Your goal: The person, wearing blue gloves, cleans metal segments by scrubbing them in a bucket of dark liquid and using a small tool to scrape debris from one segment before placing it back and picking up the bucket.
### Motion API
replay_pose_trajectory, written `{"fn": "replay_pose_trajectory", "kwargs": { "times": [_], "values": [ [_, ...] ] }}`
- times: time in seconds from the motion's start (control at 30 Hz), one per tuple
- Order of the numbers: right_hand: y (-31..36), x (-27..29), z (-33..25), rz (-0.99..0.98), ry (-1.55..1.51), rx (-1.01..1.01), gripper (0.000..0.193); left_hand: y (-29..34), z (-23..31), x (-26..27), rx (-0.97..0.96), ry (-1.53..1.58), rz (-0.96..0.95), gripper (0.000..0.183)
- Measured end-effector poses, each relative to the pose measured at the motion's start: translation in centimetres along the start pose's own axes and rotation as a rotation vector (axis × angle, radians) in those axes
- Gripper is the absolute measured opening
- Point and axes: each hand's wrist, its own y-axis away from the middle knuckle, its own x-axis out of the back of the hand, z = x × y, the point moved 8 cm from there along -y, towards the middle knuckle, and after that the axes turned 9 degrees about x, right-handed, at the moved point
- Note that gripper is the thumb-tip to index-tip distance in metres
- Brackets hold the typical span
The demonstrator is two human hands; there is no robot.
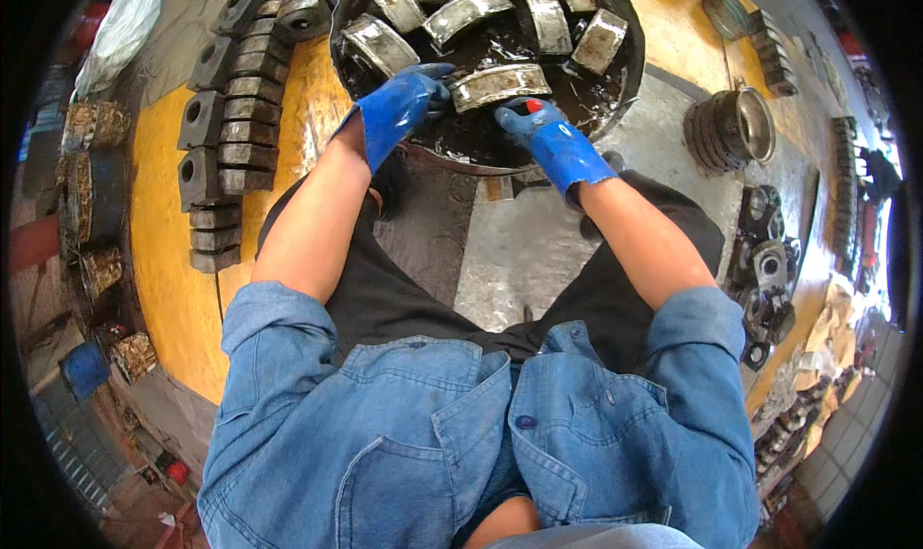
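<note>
Both my hands wear blue gloves. My left hand (404,105) grips the left end of a curved grey metal shoe (500,84) lying across the near part of a round black basin (630,63) filled with dark oily liquid. My right hand (543,131) is closed around a small red-tipped tool, pressed against the near edge of that curved piece. Several more curved metal pieces (468,12) lean around the basin's far side, wet and grimy.
A row of stacked dark metal blocks with holes (226,136) runs along the yellow floor on my left. A ribbed metal pulley (735,128) and several small castings (769,261) lie on my right. Rusty parts (91,193) sit at far left.
</note>
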Motion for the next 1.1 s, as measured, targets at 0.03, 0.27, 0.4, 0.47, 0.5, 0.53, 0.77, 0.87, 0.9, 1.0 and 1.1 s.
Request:
{"fn": "replay_pose_trajectory", "kwargs": {
  "times": [0.03, 0.27, 0.4, 0.47, 0.5, 0.53, 0.77, 0.87, 0.9, 1.0, 1.1],
  "values": [
    [-0.3, -0.1, 0.6, -0.018, -0.03, -0.029, 0.035, -0.4, -0.2, 0.1, 0.025, 0.023, -0.017, 0.06],
    [-1.3, 1.4, 1.7, -0.065, 0.057, 0.213, 0.031, -1.5, 0.2, -0.2, -0.006, 0.065, -0.069, 0.058],
    [-0.8, 1.4, -2.7, -0.085, 0.831, 0.329, 0.028, 0.1, -0.2, 0.9, 0.042, 0.212, -0.037, 0.056],
    [-0.9, 1.4, -2.1, -0.093, 0.748, 0.271, 0.026, -0.7, 0.3, 0.6, 0.024, -0.053, 0.06, 0.059],
    [-0.8, 1.4, -2.0, -0.095, 0.708, 0.241, 0.025, -0.9, 0.8, 0.0, 0.014, -0.184, 0.106, 0.06],
    [-1.1, 1.4, -1.0, -0.072, 0.643, 0.188, 0.028, -0.4, 0.9, -0.7, 0.076, -0.143, 0.133, 0.064],
    [-0.7, 0.7, 0.5, -0.123, -0.001, 0.051, 0.036, -0.9, 2.7, -2.0, -0.108, -0.405, 0.197, 0.068],
    [-0.5, 0.7, -1.4, -0.205, 0.372, 0.18, 0.035, -2.7, 3.6, -0.9, -0.193, -0.475, 0.265, 0.086],
    [-0.3, 0.5, -2.5, -0.244, 0.533, 0.237, 0.034, -2.8, 3.9, -1.1, -0.216, -0.486, 0.251, 0.079],
    [-0.4, -0.2, -2.9, -0.291, 0.949, 0.269, 0.031, -3.5, 4.2, -0.7, -0.18, -0.507, 0.263, 0.063],
    [0.3, -0.8, -3.9, -0.36, 1.151, 0.215, 0.035, -3.3, 4.5, 0.1, -0.235, -0.514, 0.315, 0.076]
  ]
}}
